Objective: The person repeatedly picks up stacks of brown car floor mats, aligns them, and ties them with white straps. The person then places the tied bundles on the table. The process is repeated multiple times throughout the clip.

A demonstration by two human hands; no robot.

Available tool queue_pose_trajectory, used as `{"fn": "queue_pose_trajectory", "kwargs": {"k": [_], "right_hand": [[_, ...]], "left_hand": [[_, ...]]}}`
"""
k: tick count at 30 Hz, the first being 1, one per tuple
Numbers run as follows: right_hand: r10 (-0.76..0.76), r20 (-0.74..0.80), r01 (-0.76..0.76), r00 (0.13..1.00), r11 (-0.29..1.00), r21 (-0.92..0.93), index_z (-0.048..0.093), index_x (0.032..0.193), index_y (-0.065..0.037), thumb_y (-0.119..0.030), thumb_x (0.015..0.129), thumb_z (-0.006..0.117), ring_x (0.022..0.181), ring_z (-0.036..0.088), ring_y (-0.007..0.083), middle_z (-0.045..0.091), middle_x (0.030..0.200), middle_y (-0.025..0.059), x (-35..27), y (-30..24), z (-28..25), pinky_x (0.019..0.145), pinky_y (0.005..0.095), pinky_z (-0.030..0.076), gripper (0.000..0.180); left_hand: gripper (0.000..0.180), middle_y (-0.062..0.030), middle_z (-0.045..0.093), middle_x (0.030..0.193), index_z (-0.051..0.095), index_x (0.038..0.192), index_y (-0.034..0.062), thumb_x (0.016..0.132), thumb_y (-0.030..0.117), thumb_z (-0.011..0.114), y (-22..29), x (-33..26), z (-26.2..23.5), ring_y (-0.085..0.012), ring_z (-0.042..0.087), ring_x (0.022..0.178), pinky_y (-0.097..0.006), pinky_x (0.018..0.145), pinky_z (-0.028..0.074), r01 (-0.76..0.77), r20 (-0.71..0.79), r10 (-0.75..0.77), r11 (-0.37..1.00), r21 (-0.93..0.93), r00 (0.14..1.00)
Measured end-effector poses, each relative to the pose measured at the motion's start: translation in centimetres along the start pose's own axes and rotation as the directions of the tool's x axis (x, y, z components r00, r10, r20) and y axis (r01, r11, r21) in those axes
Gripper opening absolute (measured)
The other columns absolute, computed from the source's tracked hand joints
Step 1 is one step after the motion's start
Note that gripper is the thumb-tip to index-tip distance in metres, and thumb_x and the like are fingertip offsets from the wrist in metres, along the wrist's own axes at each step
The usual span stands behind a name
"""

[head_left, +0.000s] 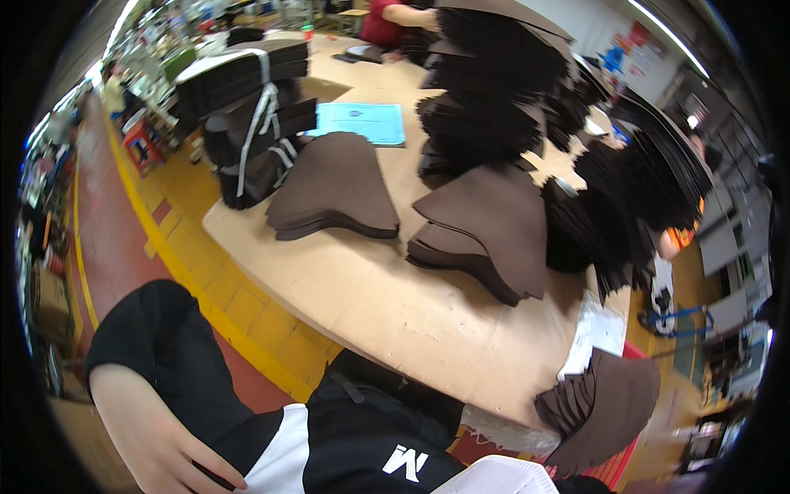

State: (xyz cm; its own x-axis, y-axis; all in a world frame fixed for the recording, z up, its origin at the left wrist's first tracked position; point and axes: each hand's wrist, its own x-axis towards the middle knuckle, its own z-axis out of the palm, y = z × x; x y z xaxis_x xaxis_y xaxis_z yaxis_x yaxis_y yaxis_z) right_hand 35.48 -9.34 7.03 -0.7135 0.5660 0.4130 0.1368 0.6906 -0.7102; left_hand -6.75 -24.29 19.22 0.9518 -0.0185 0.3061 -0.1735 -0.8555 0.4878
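My left hand (177, 457) is bent in at the lower left, against the front of my black and white shirt. Its fingers are extended with a gap between them, and nothing shows in them. My right hand is out of the picture. A fanned stack of dark brown cut pieces (613, 403) juts past the table's near right edge; what supports it from below is hidden. On the table (354, 288) lie two neat stacks of curved brown pieces, a left one (337, 181) and a right one (494, 214).
Tall piles of dark pieces (494, 66) rise at the back, with leaning piles (642, 165) on the right. A bundle tied with white strips (247, 123) stands back left, beside a light blue sheet (362, 122). Across the table is a person in red (383, 18). A red stool (141, 146) stands in the aisle.
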Motion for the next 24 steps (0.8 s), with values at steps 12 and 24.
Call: {"fn": "queue_pose_trajectory", "kwargs": {"k": [12, 24], "right_hand": [[-0.589, 0.145, 0.521, 0.795, 0.785, 0.335, 0.063, 0.086, 0.0, -0.006, 0.071, 0.07, 0.074, 0.059, 0.0244, 0.062, 0.081, 0.0118, -3.2, -1.9, -6.1, 0.063, 0.0347, 0.048, 0.017], [0.236, -0.417, -0.453, 0.878, 0.694, -0.56, 0.029, 0.149, -0.012, -0.029, 0.069, 0.085, 0.123, 0.048, 0.0467, 0.029, 0.149, 0.0296, 8.4, 15.0, 5.1, 0.102, 0.0466, 0.041, 0.099]], "left_hand": [[0.021, -0.0097, 0.063, 0.11, 0.066, 0.105, 0.0024, 0.098, 0.021, 0.059, -16.0, -4.0, -1.4, -0.0281, 0.06, 0.102, -0.046, 0.09, 0.047, -0.329, -0.113, 0.323, 0.764, -0.555, 0.94], [0.1, -0.0305, 0.043, 0.138, 0.023, 0.15, 0.0104, 0.075, 0.048, 0.077, -40.5, -2.2, 5.0, -0.045, 0.041, 0.131, -0.047, 0.108, 0.037, 0.903, -0.712, -0.682, 0.395, -0.168, 0.166]]}}
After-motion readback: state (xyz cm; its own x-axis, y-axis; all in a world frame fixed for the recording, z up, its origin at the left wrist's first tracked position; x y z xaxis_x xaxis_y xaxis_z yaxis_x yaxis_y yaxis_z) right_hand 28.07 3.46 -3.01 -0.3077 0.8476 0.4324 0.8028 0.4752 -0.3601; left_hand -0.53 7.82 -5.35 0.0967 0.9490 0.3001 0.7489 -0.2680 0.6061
